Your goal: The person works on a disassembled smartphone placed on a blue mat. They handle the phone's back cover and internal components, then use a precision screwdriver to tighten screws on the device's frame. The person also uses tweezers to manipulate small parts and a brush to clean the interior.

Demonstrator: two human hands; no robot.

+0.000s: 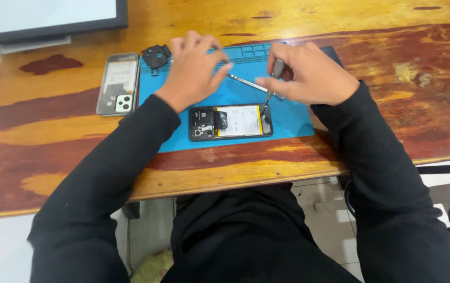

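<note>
Nearest the camera, a person's black-sleeved arms reach forward over the near edge of a worn wooden table [393, 57] stained red and yellow. At centre lies an opened phone [231, 122], back cover off, on a blue work mat [282, 112]; a white battery with a yellow stripe at its three o'clock end fills its middle, its label too small to read. The right hand [309, 73], at one o'clock from the phone, is closed around a slim screwdriver [272, 84] whose tip meets the phone's right end. The left hand [196, 65], at eleven o'clock, hovers half open, fingers curled, holding nothing; a metal tool [247, 83] lies by its fingertips. Keeping the driver upright with light pressure would likely serve best. At ten o'clock lie the removed back cover [118, 84] and a black plastic part [156, 55]; a dark-framed screen [52, 18] sits far left.
</note>
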